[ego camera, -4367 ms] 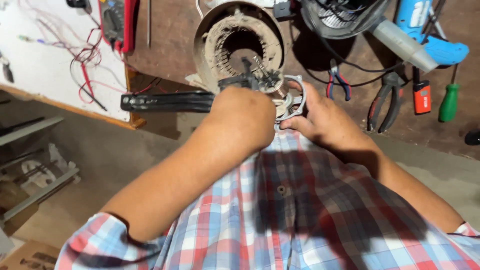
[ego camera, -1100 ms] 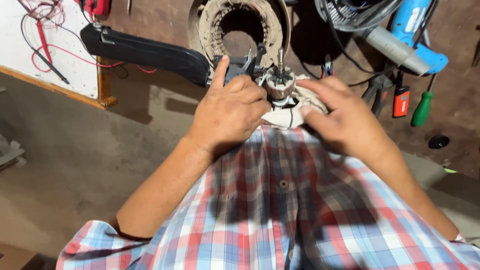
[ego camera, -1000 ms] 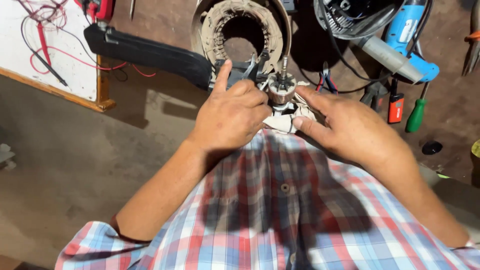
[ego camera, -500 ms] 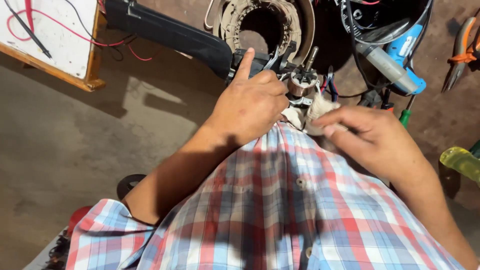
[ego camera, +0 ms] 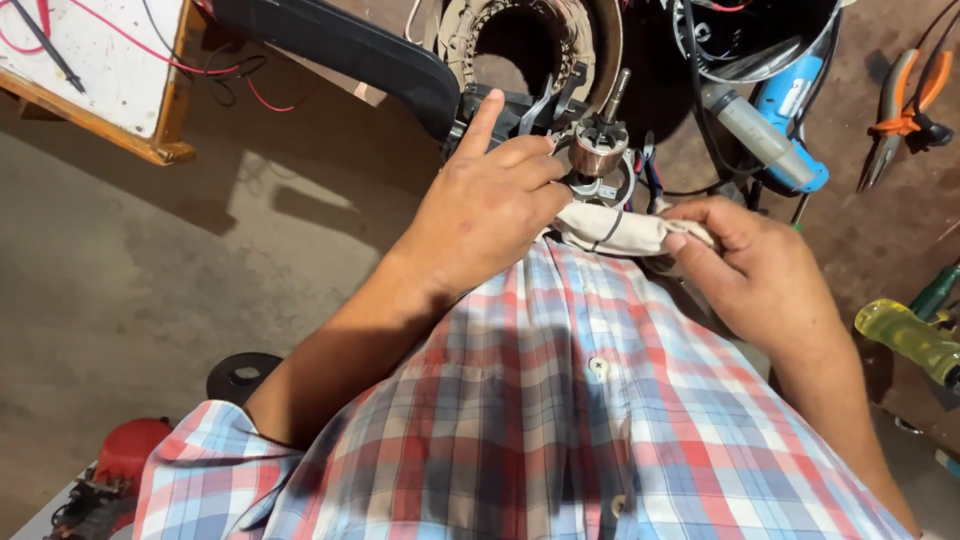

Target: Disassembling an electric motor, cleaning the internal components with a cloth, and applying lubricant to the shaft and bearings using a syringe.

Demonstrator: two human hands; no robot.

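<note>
left hand (ego camera: pixel 490 205): fingers curled onto the small motor rotor (ego camera: pixel 597 152), index finger raised
right hand (ego camera: pixel 765 265): pinched together on beige cloth (ego camera: pixel 620 230)
rotor: upright, just above the cloth, in front of stator ring (ego camera: pixel 535 35)
black housing (ego camera: pixel 755 35): holds tangled wires

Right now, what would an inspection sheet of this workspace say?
Surface: dusty brown floor, partly shadowed.
Job's things: small motor part with copper drum and shaft; pale cloth beneath it.
Clutter: orange-handled pliers, blue tool, yellow-handled screwdriver, wound stator ring, black fan blade, red object.
Hands: left hand grips beside the drum, forefinger raised; right hand pinches the cloth.
Cables: red and black leads across the white board.
Surroundings: nothing seen.
</note>
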